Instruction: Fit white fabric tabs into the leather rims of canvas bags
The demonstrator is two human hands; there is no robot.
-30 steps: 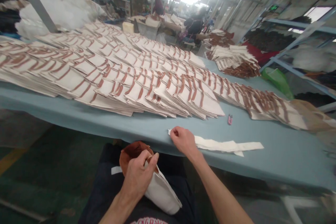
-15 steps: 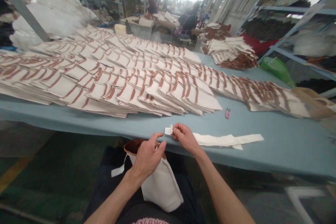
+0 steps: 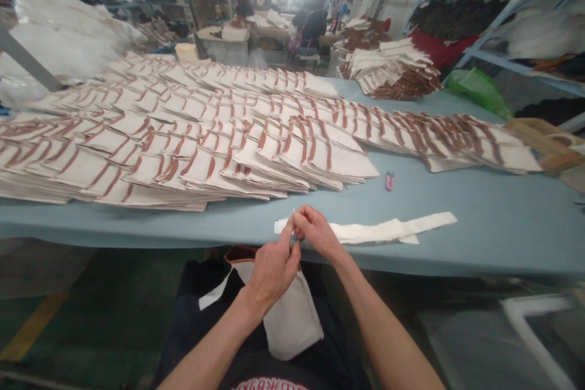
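My left hand is raised above the cloth bag, its index finger and thumb reaching to the fingertips of my right hand. The right fingers are pinched together, with a tiny white bit showing at their tips; the rest is hidden by the fingers. Beneath and beside the right hand, long white strips lie along the table's near edge, one end poking out left of the fingers. An off-white cloth bag with a brown-lined opening rests on my lap, partly covered by my left hand and forearm. A white tab hangs at its left.
Overlapping rows of off-white pieces with brown bands cover much of the blue table. Pink thread snips lie right of them. A further pile, a green bag and shelving stand beyond. A person sits in the background.
My left hand has moved right and up to meet my right fingertips. The small white piece at my right fingers is now mostly hidden. The camera view has shifted slightly.
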